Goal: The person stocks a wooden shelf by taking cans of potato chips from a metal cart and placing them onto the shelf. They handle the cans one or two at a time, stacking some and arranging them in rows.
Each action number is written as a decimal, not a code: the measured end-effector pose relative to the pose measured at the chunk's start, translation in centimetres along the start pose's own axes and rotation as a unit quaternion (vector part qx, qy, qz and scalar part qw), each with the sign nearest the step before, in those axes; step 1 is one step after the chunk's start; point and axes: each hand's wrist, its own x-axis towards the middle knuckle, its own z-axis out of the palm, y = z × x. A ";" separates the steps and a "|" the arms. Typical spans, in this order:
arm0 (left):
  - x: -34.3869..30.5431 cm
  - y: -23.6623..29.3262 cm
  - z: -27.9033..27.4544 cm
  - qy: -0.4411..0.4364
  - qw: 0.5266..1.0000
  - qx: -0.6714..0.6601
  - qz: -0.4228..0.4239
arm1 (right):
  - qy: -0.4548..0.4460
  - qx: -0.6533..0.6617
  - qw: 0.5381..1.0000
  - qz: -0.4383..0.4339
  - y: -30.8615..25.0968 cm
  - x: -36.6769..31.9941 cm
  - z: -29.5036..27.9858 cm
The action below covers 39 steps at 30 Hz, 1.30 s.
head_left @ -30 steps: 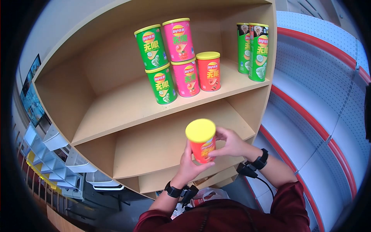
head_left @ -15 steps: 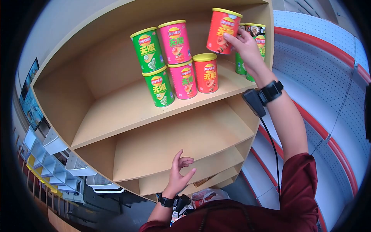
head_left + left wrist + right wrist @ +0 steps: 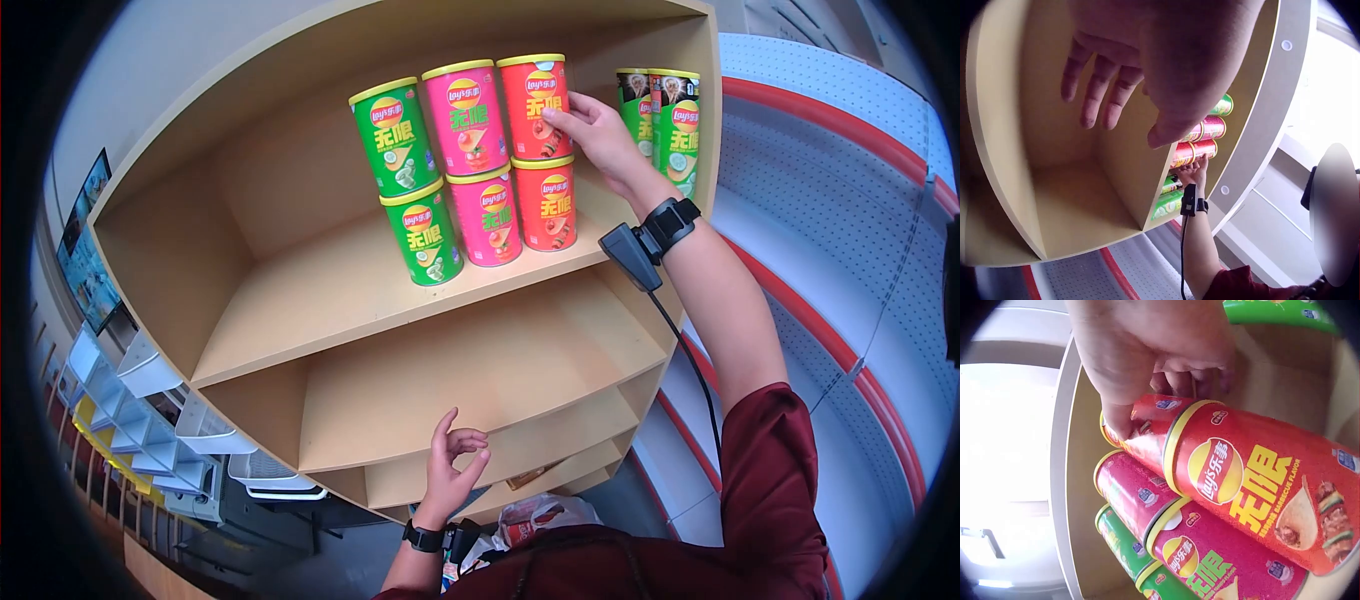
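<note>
My right hand (image 3: 600,140) grips a red Lay's chip can (image 3: 533,100) by its side, thumb on the front and fingers behind. That can stands upright on top of another red can (image 3: 546,205), lids yellow on both. Left of them are two stacked pink cans (image 3: 488,220), then two stacked green cans (image 3: 421,240). In the right wrist view the held can lies under my thumb, and the lower red can (image 3: 1260,487) shows a barbecue flavor label. My left hand (image 3: 455,470) hangs before the lower shelves, fingers loosely bent and holding nothing.
Tall green cans (image 3: 682,120) stand at the right end of the wooden shelf (image 3: 300,290), partly behind my right hand. Beyond the shelf's side panel are white perforated racks (image 3: 800,180) with red edges. A plastic bag (image 3: 545,512) sits low by my body.
From both hands holding the red can low, my right hand has carried it up and placed it onto the other red can. My left hand has let go and stayed low.
</note>
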 end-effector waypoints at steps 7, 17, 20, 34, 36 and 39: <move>-0.3 -0.1 -0.1 0.010 1.000 0.006 -0.005 | 0.018 0.002 1.000 0.014 0.7 0.1 0.4; -0.3 -0.2 -0.2 0.012 1.000 0.004 -0.004 | 0.016 -0.002 1.000 -0.004 0.9 0.2 0.3; 0.0 -0.3 -0.2 0.007 1.000 0.009 0.009 | 0.028 -0.008 1.000 -0.004 1.0 -0.1 0.4; 12.1 11.1 -4.5 0.200 0.925 0.203 0.253 | -0.067 -0.014 0.995 0.074 3.7 -4.8 -0.1; 15.2 11.8 -4.6 0.212 0.910 0.254 0.250 | -0.045 -0.028 0.995 0.085 4.3 -5.7 0.1; 19.1 12.3 -4.4 0.196 0.895 0.360 0.174 | -0.057 -0.016 0.992 0.110 5.0 -5.9 -0.2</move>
